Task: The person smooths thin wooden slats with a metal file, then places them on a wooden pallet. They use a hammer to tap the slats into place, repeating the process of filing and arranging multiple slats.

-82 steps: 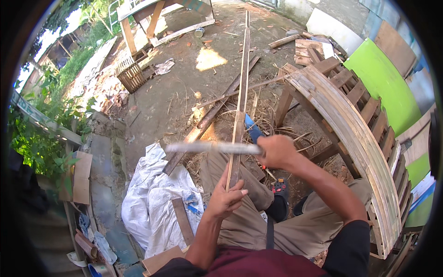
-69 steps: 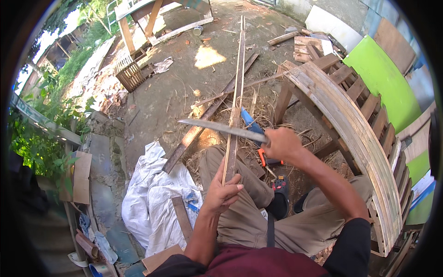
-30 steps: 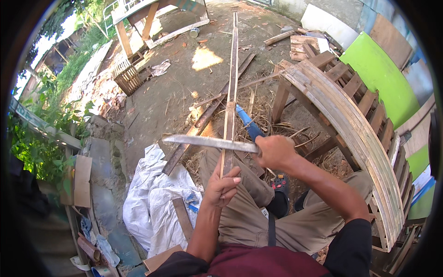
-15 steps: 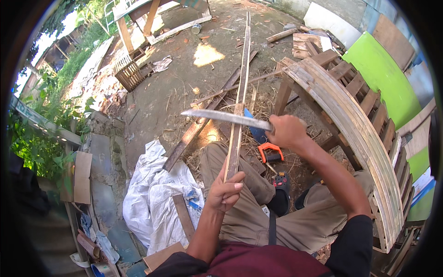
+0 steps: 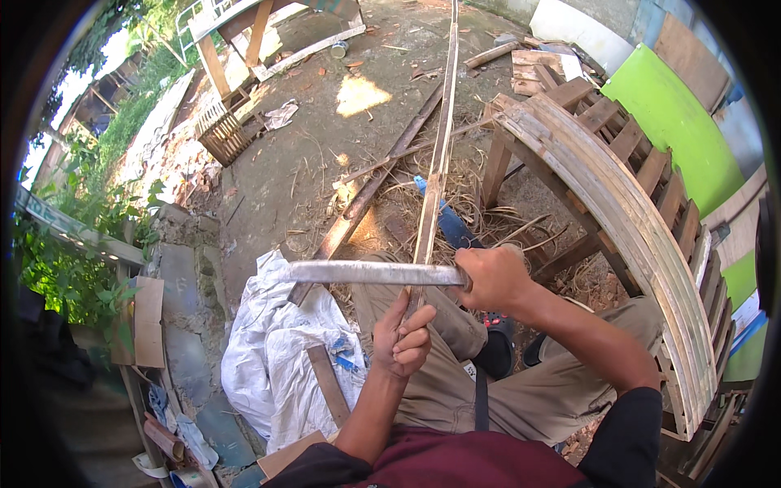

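Over a seated person's lap, head view: L hand (image 5: 404,335), fingers closed round the near end of a long, narrow wood strip (image 5: 440,154) that runs away across the yard ground. R hand (image 5: 495,279), fingers wrapped tight on the handle end of a long grey blade (image 5: 366,273), lying crosswise over the strip just ahead of the L hand; contact w/ the wood: can't tell. Nearby: blue tool (image 5: 454,225), white sack (image 5: 264,350) at left, slatted wood frame (image 5: 610,187) at right. Step in hand, prob.: shaving the strip. Next move calls for a steady L grip, blade kept clear of those fingers.
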